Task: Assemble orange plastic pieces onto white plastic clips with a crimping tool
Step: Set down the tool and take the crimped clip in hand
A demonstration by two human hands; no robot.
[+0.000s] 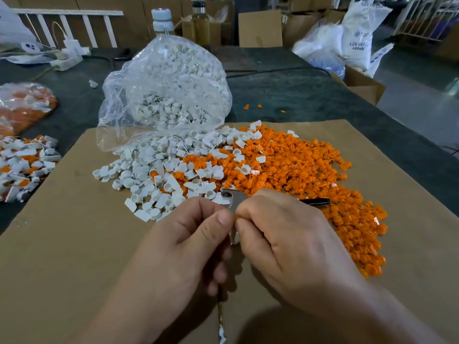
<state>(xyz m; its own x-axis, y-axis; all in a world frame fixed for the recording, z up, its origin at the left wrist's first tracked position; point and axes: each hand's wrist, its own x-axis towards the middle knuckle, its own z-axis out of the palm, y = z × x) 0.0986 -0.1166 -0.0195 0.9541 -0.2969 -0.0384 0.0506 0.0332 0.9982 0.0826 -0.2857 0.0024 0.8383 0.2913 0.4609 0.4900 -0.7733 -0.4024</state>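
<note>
Flat brown cardboard [74,244] is spread under the fingers [221,219]. Beyond them, hard white clips [154,175] are spilled from a crinkly clear bag [166,90], with bumpy orange pieces [310,170] heaped beside. Far left of the fingers, a small finished pile [22,167] is seen, so most work is judged left. The shiny metal crimping tool [233,198] is gripped by the right hand [285,234] and pinched by the left hand [188,239].

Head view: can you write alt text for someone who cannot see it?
A person's left hand and right hand together grip a metal crimping tool over a cardboard sheet. Beyond them, white clips spill from a clear bag, beside a pile of orange pieces on the right.
</note>
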